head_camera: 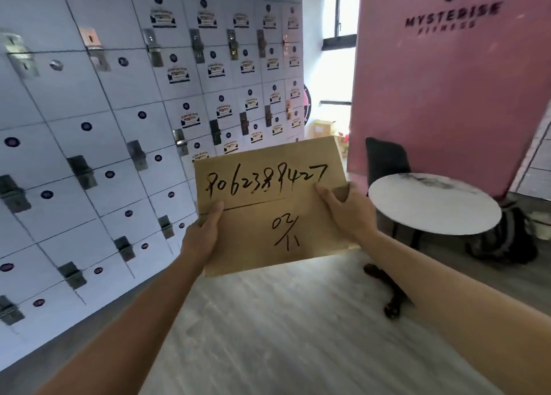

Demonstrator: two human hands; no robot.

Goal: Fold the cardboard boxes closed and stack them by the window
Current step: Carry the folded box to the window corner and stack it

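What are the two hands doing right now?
Left hand: grips the box's left edge.
Right hand: grips its right edge.

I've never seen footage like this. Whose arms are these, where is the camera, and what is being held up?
No machine here: a person wears one wide-angle camera on the head, so you look down along their own arms. The left hand and right hand grip the side edges of a flat cardboard box with handwritten digits on it, thumbs on its front. Below is a grey marbled table. To the left stands a wall of lockers; to the right a small round table and a pink banner. A bright window shows behind.
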